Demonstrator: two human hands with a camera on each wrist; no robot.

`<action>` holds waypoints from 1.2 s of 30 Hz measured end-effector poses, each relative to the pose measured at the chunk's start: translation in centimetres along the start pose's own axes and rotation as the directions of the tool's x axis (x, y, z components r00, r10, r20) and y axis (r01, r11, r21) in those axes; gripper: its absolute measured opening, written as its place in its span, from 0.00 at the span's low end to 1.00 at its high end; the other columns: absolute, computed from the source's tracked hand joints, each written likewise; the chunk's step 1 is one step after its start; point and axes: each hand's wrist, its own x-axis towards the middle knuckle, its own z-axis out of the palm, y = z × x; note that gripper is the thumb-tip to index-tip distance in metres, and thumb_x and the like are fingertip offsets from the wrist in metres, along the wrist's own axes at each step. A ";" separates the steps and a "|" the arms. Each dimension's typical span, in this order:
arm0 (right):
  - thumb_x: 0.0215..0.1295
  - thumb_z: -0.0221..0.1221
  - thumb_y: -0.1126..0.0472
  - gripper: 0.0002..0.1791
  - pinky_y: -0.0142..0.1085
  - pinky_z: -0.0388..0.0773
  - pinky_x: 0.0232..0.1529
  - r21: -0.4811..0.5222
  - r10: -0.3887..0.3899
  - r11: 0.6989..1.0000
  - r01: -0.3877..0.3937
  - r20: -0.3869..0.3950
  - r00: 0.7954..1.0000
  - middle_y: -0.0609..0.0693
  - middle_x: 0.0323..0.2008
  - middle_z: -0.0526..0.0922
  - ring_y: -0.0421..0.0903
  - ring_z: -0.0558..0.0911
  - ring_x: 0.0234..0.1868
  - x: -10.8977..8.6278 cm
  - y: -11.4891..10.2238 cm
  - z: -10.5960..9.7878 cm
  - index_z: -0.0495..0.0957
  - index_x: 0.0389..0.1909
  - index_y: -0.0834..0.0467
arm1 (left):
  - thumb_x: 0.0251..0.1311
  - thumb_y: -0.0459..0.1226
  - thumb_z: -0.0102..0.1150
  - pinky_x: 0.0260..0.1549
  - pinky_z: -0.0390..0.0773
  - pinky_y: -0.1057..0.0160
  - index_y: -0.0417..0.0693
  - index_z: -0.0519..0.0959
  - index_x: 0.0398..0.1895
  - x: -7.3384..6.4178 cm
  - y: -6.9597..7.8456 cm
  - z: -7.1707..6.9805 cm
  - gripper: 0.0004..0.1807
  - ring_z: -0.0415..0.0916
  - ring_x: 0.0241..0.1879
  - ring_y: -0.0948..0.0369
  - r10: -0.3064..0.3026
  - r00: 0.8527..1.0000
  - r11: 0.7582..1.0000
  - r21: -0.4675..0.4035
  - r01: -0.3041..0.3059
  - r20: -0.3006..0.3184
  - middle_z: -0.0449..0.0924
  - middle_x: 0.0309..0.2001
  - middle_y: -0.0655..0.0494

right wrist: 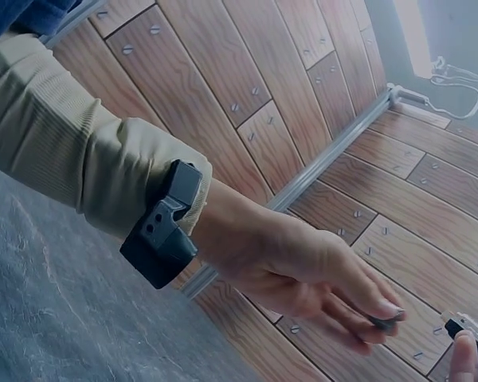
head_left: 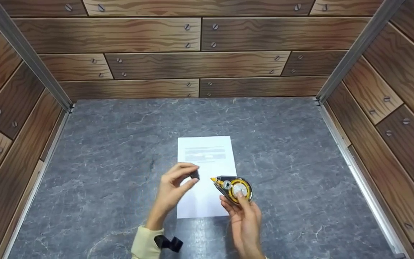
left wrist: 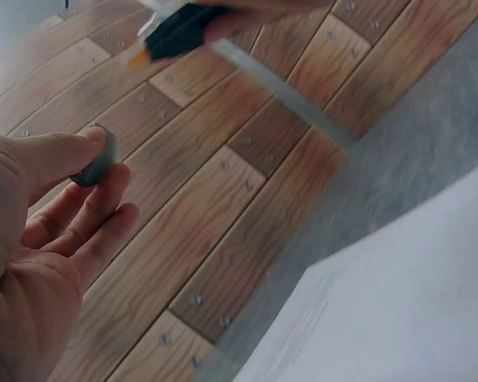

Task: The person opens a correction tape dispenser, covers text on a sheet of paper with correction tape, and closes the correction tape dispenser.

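Observation:
My left hand [head_left: 171, 185] pinches a small dark cap [head_left: 194, 175] between thumb and fingers, over the left side of a printed paper sheet [head_left: 201, 201]. In the left wrist view the cap [left wrist: 98, 161] looks like a short, rounded dark piece. My right hand [head_left: 244, 221] grips a yellow-and-black correction tape dispenser [head_left: 241, 187], thumb on its round face. The dispenser's orange tip [head_left: 213, 179] is bare and points left toward the cap, with a small gap between them. Both hands are held up over the lower half of the sheet.
The sheet lies on a grey marbled table [head_left: 113, 151], with grey lines of print near its top. Wood-plank panels [head_left: 149, 64] stand at the back and both sides, with metal rails [head_left: 358, 187] along the edges. A black camera strap [right wrist: 163, 231] sits on the left wrist.

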 end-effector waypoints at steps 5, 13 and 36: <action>0.76 0.49 0.65 0.16 0.39 0.84 0.44 0.006 -0.009 1.000 0.009 0.015 1.000 0.63 0.35 0.85 0.52 0.88 0.35 -0.3 -0.1 0.1 0.65 0.55 0.75 | 0.58 0.19 0.62 0.53 0.78 0.53 0.29 0.80 0.53 -0.1 0.7 1.3 0.18 0.79 0.50 0.46 0.014 0.999 1.000 -0.018 -0.013 0.032 0.79 0.50 0.36; 0.76 0.49 0.65 0.16 0.39 0.84 0.44 0.003 -0.008 1.000 0.008 0.020 1.000 0.62 0.35 0.85 0.51 0.88 0.35 -0.3 0.0 0.1 0.65 0.54 0.76 | 0.58 0.20 0.62 0.56 0.76 0.51 0.30 0.79 0.53 0.0 1.5 2.5 0.18 0.79 0.53 0.47 0.025 0.997 0.998 -0.066 -0.020 0.077 0.80 0.50 0.37; 0.76 0.49 0.66 0.14 0.37 0.84 0.43 0.037 -0.005 0.999 0.004 0.019 1.000 0.61 0.35 0.84 0.50 0.88 0.34 -0.6 0.1 0.2 0.66 0.52 0.74 | 0.59 0.20 0.61 0.56 0.76 0.52 0.30 0.79 0.55 0.3 1.8 3.7 0.19 0.78 0.55 0.48 0.032 0.991 0.994 -0.108 -0.018 0.126 0.80 0.52 0.38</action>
